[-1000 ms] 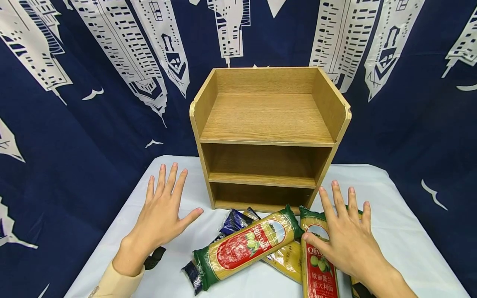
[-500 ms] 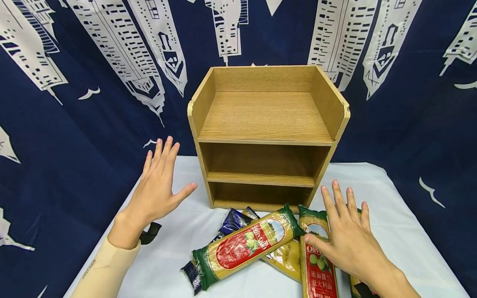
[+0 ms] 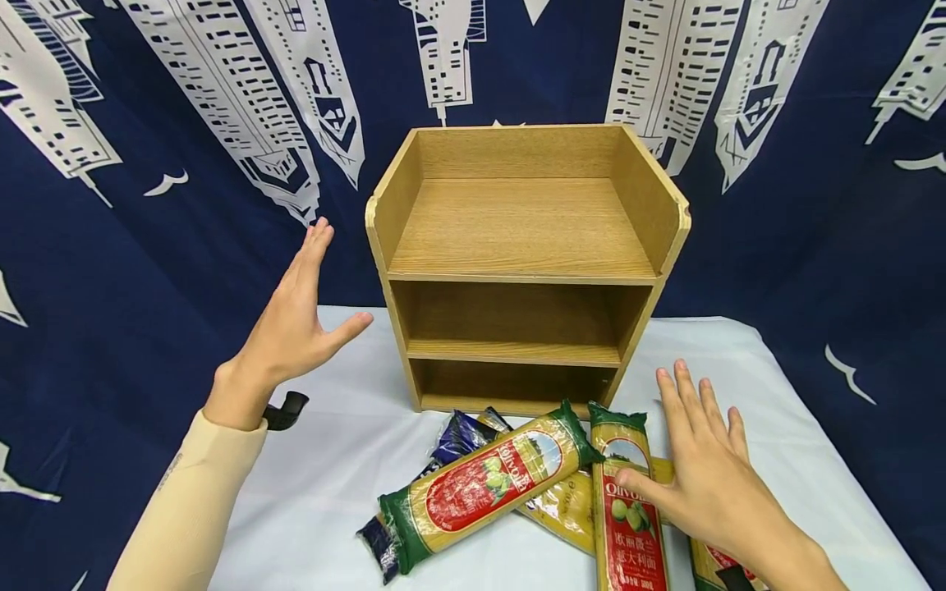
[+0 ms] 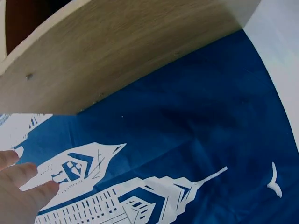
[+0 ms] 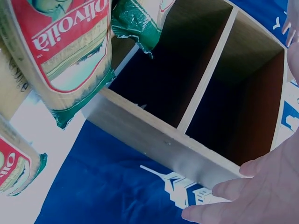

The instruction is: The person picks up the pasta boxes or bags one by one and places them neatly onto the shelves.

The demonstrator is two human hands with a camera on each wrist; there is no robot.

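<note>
My left hand (image 3: 291,316) is raised to the left of a small wooden shelf unit (image 3: 517,230), fingers straight and thumb spread. It holds nothing. Fingers of that hand also show at the lower left of the left wrist view, beside the unit's side panel (image 4: 126,51). My right hand (image 3: 713,468), fingers extended, hovers over the right side of a spaghetti packet (image 3: 631,525) with a red label and green ends. Another such packet (image 3: 491,492) lies slanted across a yellow packet (image 3: 565,505) and a dark blue one (image 3: 461,437). A further spaghetti packet (image 3: 720,566) is partly hidden by my right forearm.
The shelf unit stands at the back of a table with a white cloth (image 3: 325,509). Its top tray and two lower compartments face me. Behind it hangs a navy curtain (image 3: 222,246) printed with white buildings. The packets lie just before the unit's base.
My left hand has risen and turned more edge-on, with its sleeve now further into view. My right hand has shifted slightly right, uncovering more of the packet below. The packets stay put.
</note>
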